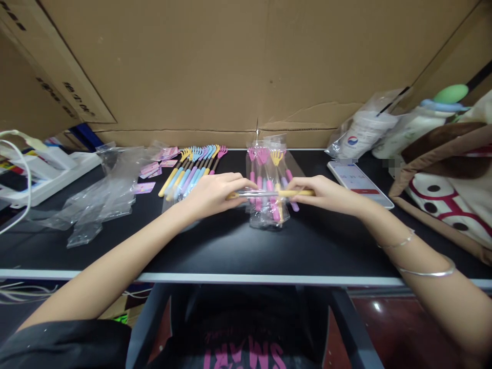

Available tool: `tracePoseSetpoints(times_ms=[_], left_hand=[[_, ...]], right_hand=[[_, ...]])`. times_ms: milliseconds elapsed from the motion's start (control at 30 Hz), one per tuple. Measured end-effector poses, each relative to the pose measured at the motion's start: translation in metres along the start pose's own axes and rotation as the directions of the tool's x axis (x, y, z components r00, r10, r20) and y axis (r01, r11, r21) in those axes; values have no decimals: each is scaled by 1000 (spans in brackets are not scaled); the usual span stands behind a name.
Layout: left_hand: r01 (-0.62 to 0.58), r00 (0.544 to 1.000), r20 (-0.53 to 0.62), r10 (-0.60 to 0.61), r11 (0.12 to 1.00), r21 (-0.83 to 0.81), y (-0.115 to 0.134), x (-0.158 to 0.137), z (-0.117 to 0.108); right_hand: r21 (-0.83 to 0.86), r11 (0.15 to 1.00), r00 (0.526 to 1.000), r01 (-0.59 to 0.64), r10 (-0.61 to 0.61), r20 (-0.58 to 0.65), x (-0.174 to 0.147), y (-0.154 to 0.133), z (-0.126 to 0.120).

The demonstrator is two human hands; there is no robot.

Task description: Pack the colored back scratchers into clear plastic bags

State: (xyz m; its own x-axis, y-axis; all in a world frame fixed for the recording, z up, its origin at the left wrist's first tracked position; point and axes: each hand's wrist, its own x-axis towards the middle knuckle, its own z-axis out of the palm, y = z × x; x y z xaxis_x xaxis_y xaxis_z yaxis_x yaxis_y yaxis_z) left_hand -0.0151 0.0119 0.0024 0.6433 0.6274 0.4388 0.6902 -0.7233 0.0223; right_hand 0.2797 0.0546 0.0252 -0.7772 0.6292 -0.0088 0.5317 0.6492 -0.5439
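A back scratcher (284, 193) with a yellow handle and a shiny metal rod lies level between my two hands, above the desk. My left hand (221, 192) has its fingers closed on the yellow end at the left. The yellow handle at the right is pinched by my right hand (321, 192). Behind and below it are several back scratchers in clear bags (264, 156), with pink and yellow claw heads. Left of them is a row of loose back scratchers (192, 171) in yellow, blue, purple and pink, partly covered by my left hand.
Clear plastic bags (103, 189) and small pink cards (151, 169) lie to the left, near a white power strip (57, 177). At the right are a phone (359, 182), a lidded cup (365, 133), a bottle (426, 123) and a fabric bag (449, 189). Cardboard (215, 66) stands behind.
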Motion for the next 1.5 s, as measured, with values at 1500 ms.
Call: tracePoseSetpoints(times_ms=[1500], left_hand=[[-1,996,91,-15,985,174,-1,1,-8]], right_hand=[[-42,999,996,-34,30,-84,-6,4,-6]])
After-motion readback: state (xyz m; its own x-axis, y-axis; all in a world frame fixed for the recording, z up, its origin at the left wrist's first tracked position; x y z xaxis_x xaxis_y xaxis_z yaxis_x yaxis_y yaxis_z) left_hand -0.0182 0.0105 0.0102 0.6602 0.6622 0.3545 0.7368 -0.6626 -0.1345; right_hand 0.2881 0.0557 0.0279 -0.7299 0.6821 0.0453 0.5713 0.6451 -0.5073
